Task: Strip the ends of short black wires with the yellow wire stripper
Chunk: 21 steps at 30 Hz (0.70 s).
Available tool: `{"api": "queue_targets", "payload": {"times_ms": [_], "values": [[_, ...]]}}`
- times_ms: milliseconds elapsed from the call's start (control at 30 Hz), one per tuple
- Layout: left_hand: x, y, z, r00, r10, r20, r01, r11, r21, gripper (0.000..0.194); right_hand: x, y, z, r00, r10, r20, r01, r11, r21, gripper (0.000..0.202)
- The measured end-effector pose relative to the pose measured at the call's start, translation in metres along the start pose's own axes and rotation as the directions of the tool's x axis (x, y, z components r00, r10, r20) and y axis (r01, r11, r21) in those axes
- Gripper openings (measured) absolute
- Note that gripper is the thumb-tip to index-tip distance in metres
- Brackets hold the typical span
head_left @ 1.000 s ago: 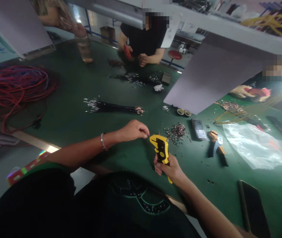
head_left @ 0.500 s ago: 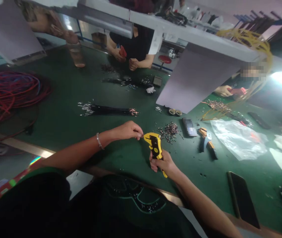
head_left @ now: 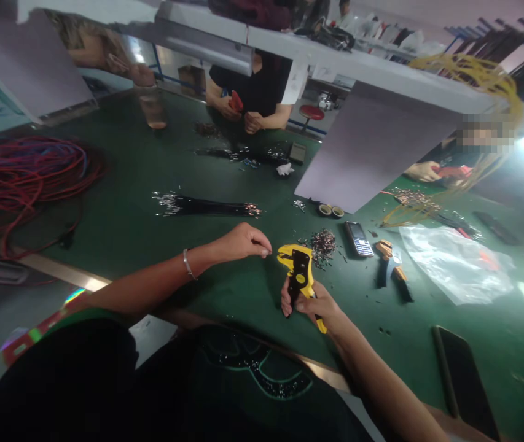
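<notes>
My right hand (head_left: 310,302) is wrapped round the handles of a yellow and black wire stripper (head_left: 299,273), its jaws pointing up and to the left. Just left of those jaws, my left hand (head_left: 246,241) is closed in a pinch. Whatever its fingertips hold, if anything, is too small to make out. Behind the tool lies a heap of small terminals or offcuts (head_left: 324,244). Farther back on the green table (head_left: 128,245) rests a bundle of black wires (head_left: 211,206), with silvery ends at left and coppery ends at right.
Right of the heap lie a keypad phone (head_left: 359,239), orange-handled pliers (head_left: 394,270), a clear plastic bag (head_left: 459,264) and a smartphone (head_left: 464,380). Red cable coils (head_left: 31,178) fill the left. A co-worker's hands (head_left: 238,113) hold a red tool across the table. A grey panel (head_left: 372,141) stands upright.
The wire stripper's jaws and my left fingertips have drawn slightly apart. The stripper is tilted a little differently. The whole view has shifted slightly.
</notes>
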State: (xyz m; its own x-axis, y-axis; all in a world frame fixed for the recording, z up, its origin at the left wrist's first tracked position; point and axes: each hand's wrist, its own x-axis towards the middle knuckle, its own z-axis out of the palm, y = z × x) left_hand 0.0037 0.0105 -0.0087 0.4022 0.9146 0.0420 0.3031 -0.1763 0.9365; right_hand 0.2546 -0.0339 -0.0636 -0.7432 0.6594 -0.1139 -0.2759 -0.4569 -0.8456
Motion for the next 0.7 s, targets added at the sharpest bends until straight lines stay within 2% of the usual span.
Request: {"api": "queue_targets", "payload": {"times_ms": [300,700], "values": [[-0.0023,-0.0022,0.0088,0.996,-0.085,0.017,0.086,0.993,-0.084,0.013,-0.0003,0.0016,0.0039,1.000,-0.026,0.008,0.026,1.000,0.007,0.037],[-0.0024,-0.0025,0.0097,0.987,-0.163,0.001,0.161,0.975,-0.152,0.012,-0.0011,-0.0021,0.0096,1.000,-0.022,0.010,0.022,1.000,0.000,0.033]]}}
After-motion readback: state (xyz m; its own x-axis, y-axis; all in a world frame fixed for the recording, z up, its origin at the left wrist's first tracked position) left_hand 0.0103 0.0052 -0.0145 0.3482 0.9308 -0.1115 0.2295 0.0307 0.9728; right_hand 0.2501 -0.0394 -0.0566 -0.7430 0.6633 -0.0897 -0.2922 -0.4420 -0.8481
